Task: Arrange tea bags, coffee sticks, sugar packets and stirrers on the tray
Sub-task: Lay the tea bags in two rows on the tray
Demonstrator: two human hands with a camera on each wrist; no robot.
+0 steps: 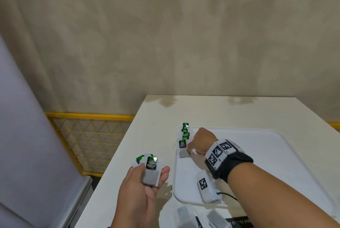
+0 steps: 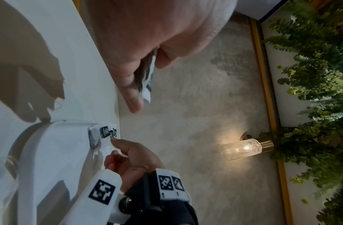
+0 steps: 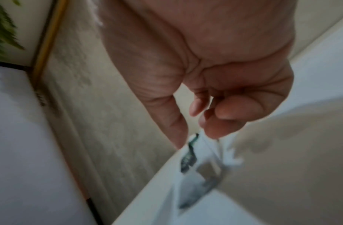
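The left hand (image 1: pixel 142 189) has its grip clamped on several tea bags (image 1: pixel 150 168) over the table's (image 1: pixel 128 154) left edge, while the right hand (image 1: pixel 200 142), fingers loosely curled and holding nothing, hovers at the tea-bag row (image 1: pixel 184 139) along the tray's (image 1: pixel 276 154) left edge.

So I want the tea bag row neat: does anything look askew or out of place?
Mostly tidy. The tea bags overlap in a line along the tray left edge, but the far ones seem to spill past its rim. The right hand is at the nearest; the left hand holds more.

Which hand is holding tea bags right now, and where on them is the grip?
The left hand holds a small stack of tea bags, thumb pressing their lower pouch against the fingers. The right hand is at the tray's row; whether it grips one cannot be told.
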